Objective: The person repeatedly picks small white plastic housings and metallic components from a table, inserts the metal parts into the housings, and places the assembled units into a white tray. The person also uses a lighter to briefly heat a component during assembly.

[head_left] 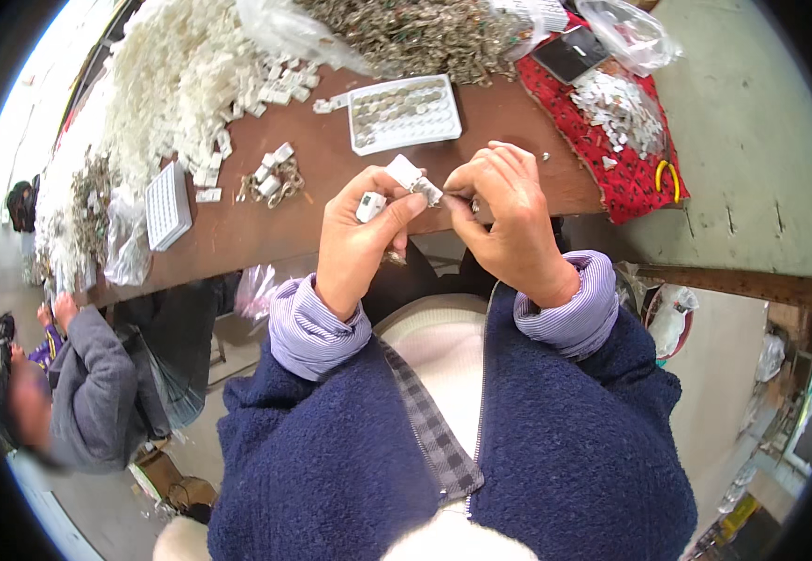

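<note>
Above the table's near edge, my left hand [354,238] is closed on a small white plastic case [404,171], held between thumb and fingers. A second white plastic piece [369,206] with a dark green window is tucked in the same hand. Close by on the right, my right hand [516,220] has thumb and forefinger pinched at the case's silvery end; what they grip is too small to make out. Beyond both hands lies a white tray [404,142] holding rows of round, silvery discs. Small white cases with wire bundles [275,178] lie to the left.
The brown table [322,140] carries a large heap of white plastic parts [172,65] and a tangle of wired parts [415,33]. A stack of white trays [168,208] stands left. Right, a red cloth [555,84] bears a phone, white pieces and yellow-handled tool [668,178]. People work at left.
</note>
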The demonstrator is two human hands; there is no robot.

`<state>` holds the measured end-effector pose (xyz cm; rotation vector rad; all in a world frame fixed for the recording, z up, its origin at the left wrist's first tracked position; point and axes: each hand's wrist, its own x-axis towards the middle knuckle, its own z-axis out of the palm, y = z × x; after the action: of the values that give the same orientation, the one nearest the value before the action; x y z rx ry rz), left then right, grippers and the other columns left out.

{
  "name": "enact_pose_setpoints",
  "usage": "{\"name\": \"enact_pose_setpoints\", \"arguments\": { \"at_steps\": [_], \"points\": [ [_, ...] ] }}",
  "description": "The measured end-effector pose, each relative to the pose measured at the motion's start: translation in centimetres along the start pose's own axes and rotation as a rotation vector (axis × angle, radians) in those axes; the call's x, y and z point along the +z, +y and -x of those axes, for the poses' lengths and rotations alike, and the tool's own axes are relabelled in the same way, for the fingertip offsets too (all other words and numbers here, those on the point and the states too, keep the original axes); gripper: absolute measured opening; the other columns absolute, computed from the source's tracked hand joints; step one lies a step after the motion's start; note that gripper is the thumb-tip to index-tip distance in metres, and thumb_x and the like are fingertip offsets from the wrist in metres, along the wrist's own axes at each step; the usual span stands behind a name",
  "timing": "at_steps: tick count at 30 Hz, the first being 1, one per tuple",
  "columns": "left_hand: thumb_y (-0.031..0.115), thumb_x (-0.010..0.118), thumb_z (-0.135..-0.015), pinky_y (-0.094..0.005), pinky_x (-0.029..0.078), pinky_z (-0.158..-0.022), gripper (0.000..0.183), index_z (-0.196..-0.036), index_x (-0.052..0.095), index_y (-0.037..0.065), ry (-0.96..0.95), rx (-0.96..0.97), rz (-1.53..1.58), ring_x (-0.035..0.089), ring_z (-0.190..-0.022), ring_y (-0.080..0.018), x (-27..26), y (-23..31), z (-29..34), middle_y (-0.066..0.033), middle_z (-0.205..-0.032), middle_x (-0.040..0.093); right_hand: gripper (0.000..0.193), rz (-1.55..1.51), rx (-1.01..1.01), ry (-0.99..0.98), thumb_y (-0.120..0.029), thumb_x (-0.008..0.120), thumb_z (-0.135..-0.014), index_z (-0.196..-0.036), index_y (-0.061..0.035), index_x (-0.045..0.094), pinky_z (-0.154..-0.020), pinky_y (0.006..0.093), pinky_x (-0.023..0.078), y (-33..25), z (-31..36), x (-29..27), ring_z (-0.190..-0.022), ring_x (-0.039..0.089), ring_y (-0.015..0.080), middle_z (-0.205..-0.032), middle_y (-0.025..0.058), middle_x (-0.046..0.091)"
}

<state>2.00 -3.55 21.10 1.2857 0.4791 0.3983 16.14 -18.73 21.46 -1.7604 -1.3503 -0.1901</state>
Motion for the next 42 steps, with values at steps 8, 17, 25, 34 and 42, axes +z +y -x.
{"name": "enact_pose_setpoints", "arguments": {
  "at_steps": [8,17,25,34,42],
  "points": [
    [0.012,0.075,-0.105,-0.0200,0.048,-0.053,0.018,-0.121,0.074,0.004,0.078,-0.211,0.384,0.055,-0.064,-0.0024,-1.2,-1.6,0.5,-0.0053,-0.114,0.078,0.014,-0.101,0.084,0.014,0.001,0.078,-0.087,-0.095,-0.0054,0.068,-0.107,0.0451,0.047,-0.5,1.5,2.8,-0.095,0.067,0.0295,-0.090,0.0087,0.068],
    [0.014,0.077,-0.105,-0.0227,0.055,-0.051,0.013,-0.115,0.073,0.005,0.051,-0.125,0.186,0.064,-0.062,-0.0054,0.3,-2.8,0.2,-0.0051,-0.096,0.078,0.021,0.034,-0.131,0.107,-0.002,0.085,-0.082,-0.098,-0.0100,0.074,-0.115,0.0528,0.044,0.8,1.0,2.2,-0.087,0.067,0.0235,-0.090,0.0027,0.067],
    [0.011,0.076,-0.105,-0.0232,0.056,-0.052,0.019,-0.121,0.071,0.001,0.031,-0.084,0.247,0.064,-0.064,-0.0062,-1.2,-3.0,-0.1,-0.0057,-0.099,0.077,0.043,0.133,-0.052,0.037,-0.001,0.083,-0.081,-0.123,-0.0068,0.075,-0.112,0.0502,0.045,-0.4,-0.1,4.4,-0.092,0.065,0.0249,-0.093,0.0038,0.066],
    [0.018,0.067,-0.111,-0.0225,0.054,-0.053,0.030,-0.131,0.067,-0.005,0.125,-0.069,0.416,0.060,-0.061,-0.0063,-5.5,-2.2,-0.7,-0.0168,-0.117,0.080,0.025,-0.100,0.026,-0.002,0.000,0.081,-0.085,-0.109,-0.0066,0.077,-0.100,0.0439,0.050,-0.4,-4.2,5.6,-0.099,0.069,0.0308,-0.099,0.0085,0.075],
    [0.008,0.071,-0.108,-0.0213,0.054,-0.054,0.029,-0.136,0.069,0.000,0.131,0.048,0.193,0.065,-0.065,-0.0057,-5.3,-2.4,0.6,-0.0044,-0.096,0.074,0.016,0.040,-0.135,0.031,-0.003,0.082,-0.083,-0.093,-0.0081,0.071,-0.103,0.0484,0.050,-1.7,-4.6,7.6,-0.085,0.070,0.0278,-0.087,0.0059,0.070]
  ]
}}
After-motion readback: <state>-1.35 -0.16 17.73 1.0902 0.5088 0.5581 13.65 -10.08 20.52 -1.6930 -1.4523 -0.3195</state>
